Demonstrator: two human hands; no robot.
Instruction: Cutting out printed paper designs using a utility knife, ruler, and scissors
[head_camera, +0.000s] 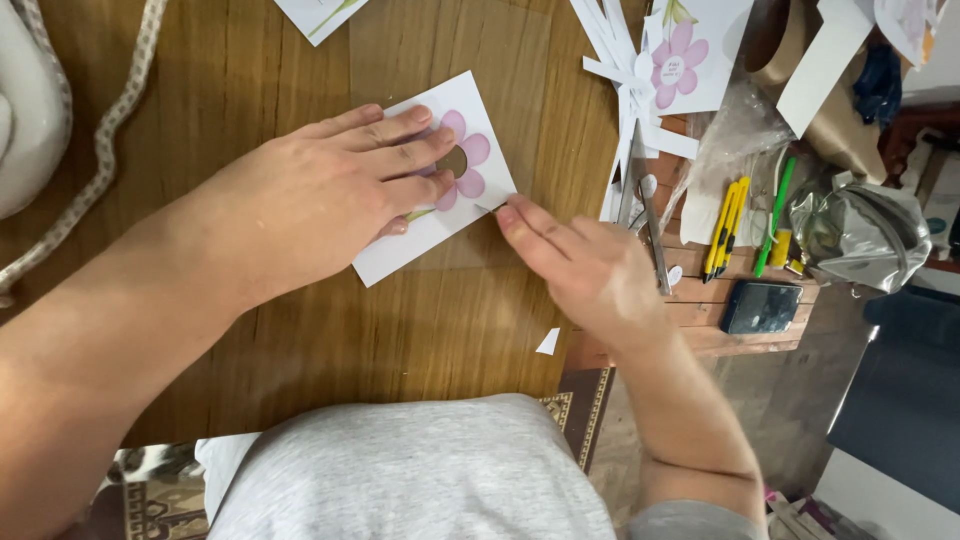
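Left hand (330, 185) flat and wide, pressing white flower card (440, 180) onto wooden table (250, 60). Right hand (580, 265) pinching small blade (490, 208) at card's edge. Middle hole cut already; petals probably left.

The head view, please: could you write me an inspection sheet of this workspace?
Surface: wooden table, clear sheet under the work.
Job's things: white card printed with a pink flower, centre cut out; small blade at its edge.
Clutter: paper strips, second flower card, yellow cutters, green pen, phone, paper scrap.
Hands: left hand flat on card; right hand pinching blade.
Cables: patterned cord at left.
Surroundings: rug, floor, silver bag.
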